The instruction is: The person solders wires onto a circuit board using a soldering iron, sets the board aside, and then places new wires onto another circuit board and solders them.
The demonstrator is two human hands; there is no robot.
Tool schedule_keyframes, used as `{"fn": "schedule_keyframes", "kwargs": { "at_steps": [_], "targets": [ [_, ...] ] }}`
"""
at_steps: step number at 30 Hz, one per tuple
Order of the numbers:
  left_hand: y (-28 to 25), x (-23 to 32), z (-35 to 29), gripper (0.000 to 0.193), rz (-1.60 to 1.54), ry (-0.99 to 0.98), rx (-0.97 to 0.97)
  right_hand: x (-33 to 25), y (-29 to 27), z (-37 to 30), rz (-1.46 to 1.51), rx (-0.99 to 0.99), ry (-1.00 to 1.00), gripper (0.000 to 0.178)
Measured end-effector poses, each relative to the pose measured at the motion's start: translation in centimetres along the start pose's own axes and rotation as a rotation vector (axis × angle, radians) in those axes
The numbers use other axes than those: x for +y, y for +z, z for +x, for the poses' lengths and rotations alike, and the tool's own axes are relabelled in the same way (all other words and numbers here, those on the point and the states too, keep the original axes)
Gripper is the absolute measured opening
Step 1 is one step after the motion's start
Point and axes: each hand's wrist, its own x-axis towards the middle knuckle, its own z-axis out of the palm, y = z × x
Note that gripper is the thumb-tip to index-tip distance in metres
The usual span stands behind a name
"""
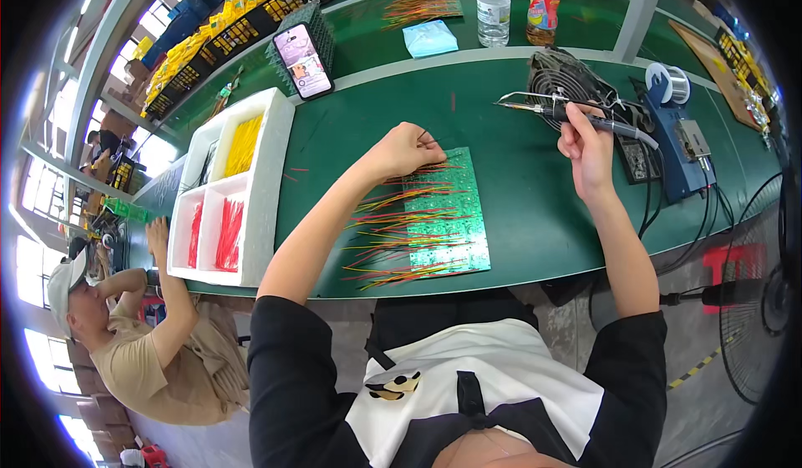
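Observation:
My left hand (403, 150) is closed in a pinch at the far edge of a green circuit board (464, 209). A thin dark wire (442, 139) shows at its fingertips, though the fingers hide most of it. Rows of red, yellow and dark wires (393, 221) stick out from the board's left side over the table. To the right, my right hand (587, 146) grips a soldering iron (550, 112) like a pen. The iron's tip points left, held apart from the board, near a dark coil-shaped piece (555, 79).
Left stands a white foam box (276, 175) with sorted wires; behind it leans a phone (302, 61). A blue soldering station (672, 150) with a solder spool (668, 83) is at right. Bottles (494, 8) and a wired board (426, 7) line the back. A co-worker (159, 334) sits left.

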Motion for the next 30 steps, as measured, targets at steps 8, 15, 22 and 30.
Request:
{"fn": "schedule_keyframes", "kwargs": {
  "at_steps": [8,15,22,30],
  "targets": [
    [-1.3,0.6,-1.4,0.022,-0.016,0.082,0.077,0.2,0.8,-0.1,0.008,-0.022,-0.03,0.014],
    [-10.0,-0.4,-6.4,0.021,-0.556,0.04,0.092,0.4,0.4,-0.5,-0.02,-0.002,-0.013,0.01],
    [-18.4,-2.5,-12.6,0.027,-0.481,0.059,0.397,1.2,0.1,-0.4,-0.053,0.007,-0.015,0.009],
    [-19.9,-3.1,-15.2,0.034,-0.508,0.091,0.506,1.7,0.1,-0.5,-0.08,0.001,0.027,0.01]
  ]
}}
